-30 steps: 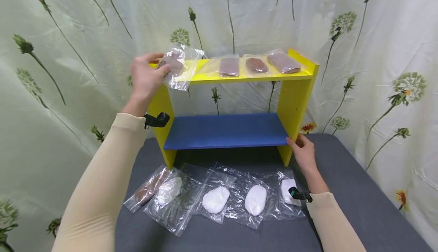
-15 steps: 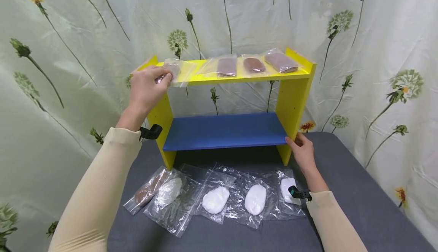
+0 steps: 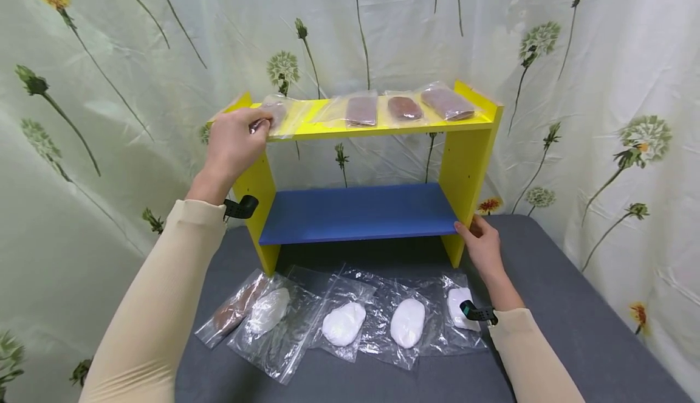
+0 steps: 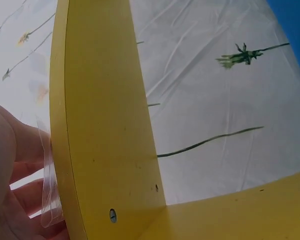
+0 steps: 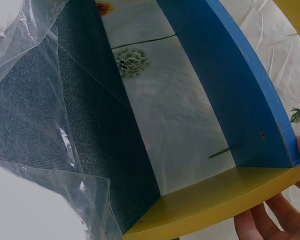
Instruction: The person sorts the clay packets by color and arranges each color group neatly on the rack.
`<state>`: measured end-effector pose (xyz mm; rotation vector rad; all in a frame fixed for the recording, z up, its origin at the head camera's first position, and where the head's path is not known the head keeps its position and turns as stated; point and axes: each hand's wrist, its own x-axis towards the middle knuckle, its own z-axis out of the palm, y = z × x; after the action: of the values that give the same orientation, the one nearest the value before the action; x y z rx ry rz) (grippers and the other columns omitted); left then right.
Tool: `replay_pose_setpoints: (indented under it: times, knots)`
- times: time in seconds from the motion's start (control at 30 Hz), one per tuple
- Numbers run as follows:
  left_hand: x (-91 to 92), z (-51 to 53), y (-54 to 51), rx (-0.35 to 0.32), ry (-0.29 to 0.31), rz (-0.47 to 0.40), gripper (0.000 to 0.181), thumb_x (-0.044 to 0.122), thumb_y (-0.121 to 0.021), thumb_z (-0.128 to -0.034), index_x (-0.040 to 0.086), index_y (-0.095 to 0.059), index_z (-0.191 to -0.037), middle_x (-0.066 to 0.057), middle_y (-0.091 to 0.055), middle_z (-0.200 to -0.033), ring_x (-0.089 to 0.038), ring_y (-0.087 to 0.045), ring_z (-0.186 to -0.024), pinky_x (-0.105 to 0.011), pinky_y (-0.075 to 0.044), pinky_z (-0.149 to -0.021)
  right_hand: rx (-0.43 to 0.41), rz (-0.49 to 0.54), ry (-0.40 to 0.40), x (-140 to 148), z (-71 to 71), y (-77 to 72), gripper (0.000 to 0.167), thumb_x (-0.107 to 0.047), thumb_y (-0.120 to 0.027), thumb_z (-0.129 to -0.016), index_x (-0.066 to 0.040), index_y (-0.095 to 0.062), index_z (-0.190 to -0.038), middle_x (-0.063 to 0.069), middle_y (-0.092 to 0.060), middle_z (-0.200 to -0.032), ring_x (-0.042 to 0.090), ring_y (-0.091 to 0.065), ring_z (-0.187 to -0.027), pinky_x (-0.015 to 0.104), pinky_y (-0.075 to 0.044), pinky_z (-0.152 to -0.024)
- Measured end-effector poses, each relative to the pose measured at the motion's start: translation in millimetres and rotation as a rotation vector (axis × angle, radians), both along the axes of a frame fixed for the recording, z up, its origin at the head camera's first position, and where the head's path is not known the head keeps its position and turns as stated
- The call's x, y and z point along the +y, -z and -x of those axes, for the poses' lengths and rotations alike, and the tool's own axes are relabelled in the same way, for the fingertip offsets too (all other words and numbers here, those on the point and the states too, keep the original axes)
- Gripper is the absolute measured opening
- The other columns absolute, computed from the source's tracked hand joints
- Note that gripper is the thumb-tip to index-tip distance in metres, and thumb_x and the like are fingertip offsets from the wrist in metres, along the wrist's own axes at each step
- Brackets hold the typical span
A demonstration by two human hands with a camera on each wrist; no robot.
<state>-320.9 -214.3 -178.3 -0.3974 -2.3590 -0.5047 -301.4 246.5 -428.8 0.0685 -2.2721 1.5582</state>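
Observation:
In the head view my left hand (image 3: 232, 144) is at the left end of the yellow top shelf (image 3: 314, 111). Its curled fingers and thumb pinch a clear plastic bag (image 3: 280, 112) with a flat mauve-brown piece inside, lying on that shelf and partly hidden by the hand. In the left wrist view, clear plastic (image 4: 49, 195) shows between the fingers and the yellow board. Low on the right, my right hand (image 3: 484, 248) grips the yellow side panel (image 3: 470, 166) of the shelf unit. The thumb is by the blue shelf (image 3: 358, 211), the fingers on the panel's outer side.
Further bags lie along the top shelf: a mauve slab (image 3: 362, 111), a reddish-brown oval (image 3: 404, 108) and a thicker mauve piece (image 3: 447, 102). Before the unit, on the grey table (image 3: 547, 306), are several bags with white pieces (image 3: 407, 323) and one brown piece (image 3: 232, 312).
My left hand has lowered the bag from just above onto the left end of the top shelf, and stays there. My right hand keeps its grip on the side panel.

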Motion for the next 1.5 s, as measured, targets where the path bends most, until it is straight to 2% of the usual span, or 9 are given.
replay_pose_setpoints:
  times: [0.23, 0.37, 0.43, 0.57, 0.63, 0.8, 1.03, 1.3, 1.5]
  knots:
    - [0.6, -6.2, -1.5, 0.038, 0.027, -0.052, 0.032, 0.014, -0.052, -0.1021, 0.008, -0.072, -0.126, -0.012, -0.068, -0.127, -0.03, -0.063, -0.114, -0.045, -0.049, -0.088, 0.011, 0.015, -0.005, 1, 0.3, 0.2, 0.052, -0.028, -0.063, -0.101, -0.002, -0.051, -0.145, 0.022, -0.061, -0.128, 0.018, -0.059, -0.105, 0.015, -0.048, -0.082]
    - [1.8, -16.4, -1.7, 0.13, 0.044, -0.068, 0.03, 0.013, -0.056, -0.1004, 0.01, -0.073, -0.124, -0.008, -0.069, -0.126, -0.028, -0.062, -0.119, -0.039, -0.044, -0.065, 0.011, 0.015, -0.004, 1, 0.5, -1.4, 0.052, -0.027, -0.063, -0.101, -0.001, -0.052, -0.145, 0.021, -0.061, -0.128, 0.017, -0.059, -0.104, 0.015, -0.048, -0.082]
    - [1.8, -22.9, -1.1, 0.174, 0.059, -0.083, 0.029, 0.012, -0.057, -0.0998, 0.011, -0.074, -0.123, -0.007, -0.069, -0.125, -0.026, -0.061, -0.121, -0.037, -0.046, -0.065, 0.009, 0.014, -0.003, 0, 0.6, -2.8, 0.052, -0.027, -0.063, -0.101, -0.001, -0.051, -0.145, 0.022, -0.061, -0.128, 0.019, -0.059, -0.105, 0.016, -0.049, -0.083]
    - [1.0, -36.4, 2.0, 0.229, 0.109, -0.117, 0.027, 0.01, -0.06, -0.0982, 0.01, -0.075, -0.121, -0.008, -0.07, -0.124, -0.026, -0.059, -0.124, -0.044, -0.05, -0.093, 0.003, 0.015, -0.005, 0, 0.0, -4.4, 0.053, -0.027, -0.063, -0.101, -0.002, -0.05, -0.146, 0.022, -0.06, -0.129, 0.024, -0.059, -0.107, 0.018, -0.049, -0.084]
    - [0.2, -42.3, 5.5, 0.253, 0.134, -0.133, 0.027, 0.007, -0.061, -0.0973, 0.008, -0.075, -0.12, -0.011, -0.069, -0.123, -0.027, -0.06, -0.122, -0.048, -0.049, -0.096, 0.002, 0.017, -0.001, -1, -0.1, -4.2, 0.052, -0.026, -0.063, -0.101, -0.002, -0.051, -0.146, 0.022, -0.06, -0.128, 0.024, -0.059, -0.107, 0.018, -0.049, -0.084]
    - [-2.0, -54.3, 17.2, 0.283, 0.153, -0.149, 0.027, 0.005, -0.062, -0.0965, 0.007, -0.075, -0.12, -0.01, -0.069, -0.124, -0.028, -0.062, -0.118, -0.049, -0.05, -0.083, 0.001, 0.011, 0.012, -1, -0.4, -1.7, 0.051, -0.027, -0.063, -0.101, -0.002, -0.052, -0.145, 0.022, -0.061, -0.125, 0.019, -0.058, -0.103, 0.017, -0.048, -0.082]
    - [-5.3, -66.5, 37.9, 0.305, 0.18, -0.148, 0.024, 0.003, -0.065, -0.095, 0.006, -0.077, -0.115, -0.007, -0.07, -0.122, -0.025, -0.063, -0.117, -0.039, -0.05, -0.085, -0.009, 0.007, 0.01, -2, -0.4, 0.2, 0.052, -0.027, -0.063, -0.101, -0.003, -0.051, -0.145, 0.022, -0.061, -0.126, 0.018, -0.057, -0.103, 0.018, -0.048, -0.083]
    - [-5.7, -82.0, 68.5, 0.259, 0.211, -0.156, 0.025, 0.001, -0.066, -0.0936, 0.008, -0.076, -0.115, -0.003, -0.069, -0.124, -0.024, -0.066, -0.11, -0.022, -0.04, -0.063, -0.005, 0.013, 0.007, -2, 0.4, -0.9, 0.051, -0.026, -0.063, -0.101, -0.002, -0.052, -0.145, 0.022, -0.061, -0.125, 0.017, -0.058, -0.101, 0.016, -0.048, -0.082]
    - [-8.9, -87.6, 91.3, 0.225, 0.223, -0.163, 0.028, -0.001, -0.067, -0.0921, 0.009, -0.076, -0.116, -0.003, -0.069, -0.124, -0.024, -0.065, -0.113, -0.024, -0.043, -0.068, -0.01, 0.023, 0.001, -1, 0.1, -1.5, 0.051, -0.026, -0.063, -0.101, -0.002, -0.052, -0.145, 0.022, -0.061, -0.124, 0.016, -0.057, -0.1, 0.015, -0.048, -0.081]
